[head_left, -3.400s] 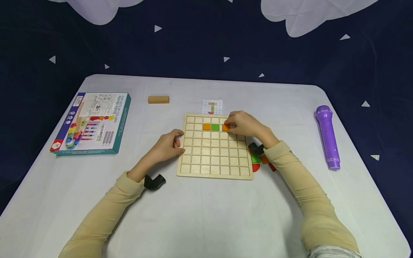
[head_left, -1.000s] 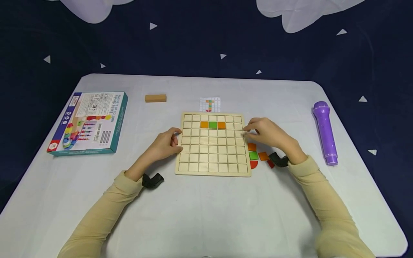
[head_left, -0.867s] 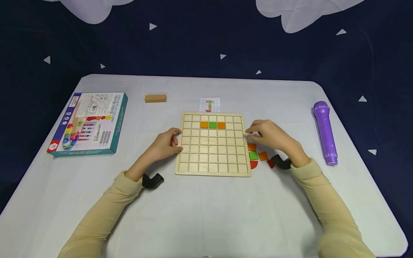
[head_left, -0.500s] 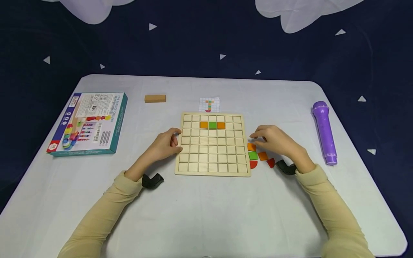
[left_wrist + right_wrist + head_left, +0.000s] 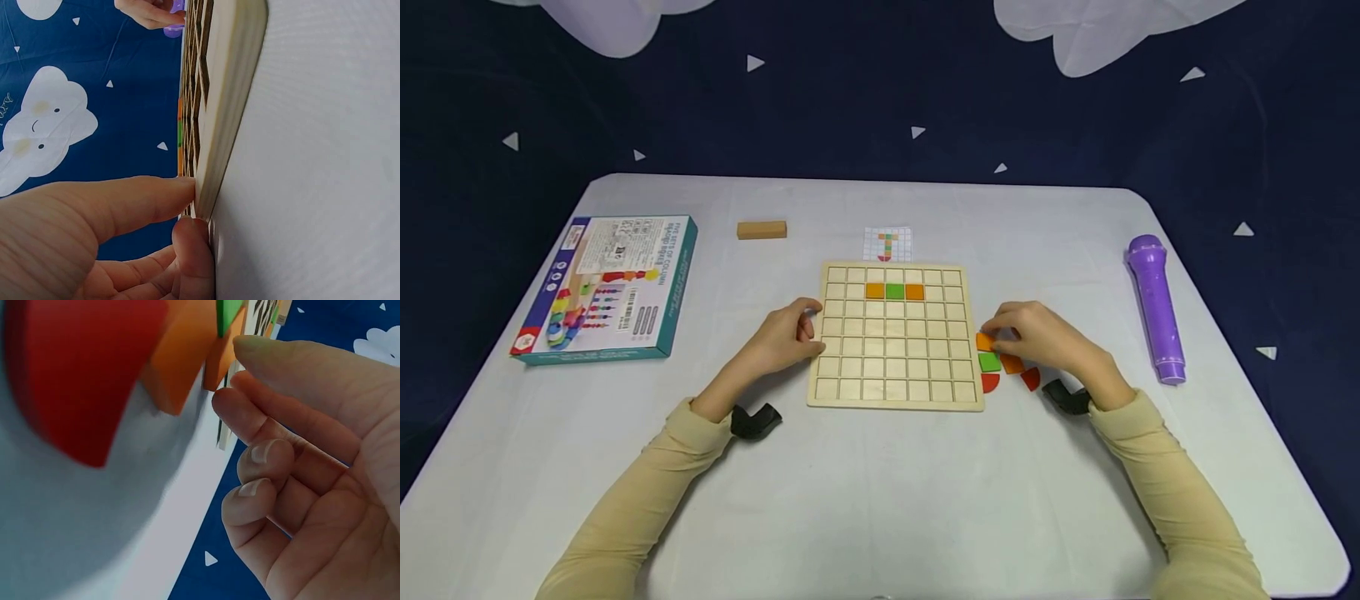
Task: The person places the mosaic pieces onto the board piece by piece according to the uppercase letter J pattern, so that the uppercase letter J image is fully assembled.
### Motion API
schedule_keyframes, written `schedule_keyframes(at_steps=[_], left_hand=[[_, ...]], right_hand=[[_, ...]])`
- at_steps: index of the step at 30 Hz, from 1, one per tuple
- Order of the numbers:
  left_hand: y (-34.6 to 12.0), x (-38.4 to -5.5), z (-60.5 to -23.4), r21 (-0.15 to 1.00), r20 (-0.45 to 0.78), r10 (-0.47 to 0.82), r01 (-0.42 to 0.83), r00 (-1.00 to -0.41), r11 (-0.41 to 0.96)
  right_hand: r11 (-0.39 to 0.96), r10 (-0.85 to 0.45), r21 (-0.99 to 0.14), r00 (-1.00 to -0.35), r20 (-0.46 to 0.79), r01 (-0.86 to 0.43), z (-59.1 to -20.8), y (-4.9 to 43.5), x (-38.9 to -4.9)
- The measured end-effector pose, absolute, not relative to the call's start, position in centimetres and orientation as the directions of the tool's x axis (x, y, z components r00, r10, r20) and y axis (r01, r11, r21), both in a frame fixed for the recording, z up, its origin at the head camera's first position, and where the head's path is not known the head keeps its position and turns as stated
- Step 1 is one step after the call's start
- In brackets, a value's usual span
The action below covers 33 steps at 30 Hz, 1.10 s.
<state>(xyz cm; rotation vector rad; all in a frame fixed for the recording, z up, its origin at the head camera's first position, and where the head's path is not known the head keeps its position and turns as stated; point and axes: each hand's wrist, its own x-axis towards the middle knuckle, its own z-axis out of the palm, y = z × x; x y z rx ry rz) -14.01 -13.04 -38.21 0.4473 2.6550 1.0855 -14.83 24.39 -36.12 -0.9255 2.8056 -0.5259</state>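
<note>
Right hand (image 5: pixel 1037 337): thumb and fingertips apart, orange tile (image 5: pixel 983 342) right at the thumb tip, contact unclear. Tile probably light, stiff, smooth; pinch opposite edges. Left hand (image 5: pixel 777 340): thumb and index spread, touching grid board (image 5: pixel 895 346) edge.

In the head view, the right hand (image 5: pixel 1041 335) partly hid the orange tile (image 5: pixel 984 342) by its fingertips; contact could not be told. Well beyond the fingers of the left hand (image 5: pixel 781 340), fine print on the box (image 5: pixel 606 287) was unreadable. The right wrist view's top edge cropped the red piece (image 5: pixel 81 369) near the fingers.
</note>
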Motion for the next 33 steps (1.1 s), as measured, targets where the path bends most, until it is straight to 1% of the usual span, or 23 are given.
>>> schedule_keyframes(at_steps=[17,27,33], left_hand=[[-13.06,-14.00,-38.08,0.708,-0.099,0.368,0.194,-0.925,0.679],[-13.03,-14.03,-38.23,0.712,-0.102,0.369,0.191,-0.924,0.676],[-13.08,-14.04,-38.34,0.715,-0.102,0.367,0.189,-0.925,0.673]], right_hand=[[0.744,-0.608,-0.365,-0.794,-0.023,-0.560,-36.61,24.56,-14.67],[0.763,-0.597,-0.324,-0.802,-0.020,-0.559,-36.59,24.49,-14.62],[0.759,-0.600,-0.307,-0.800,0.012,-0.574,-36.14,24.58,-14.86]])
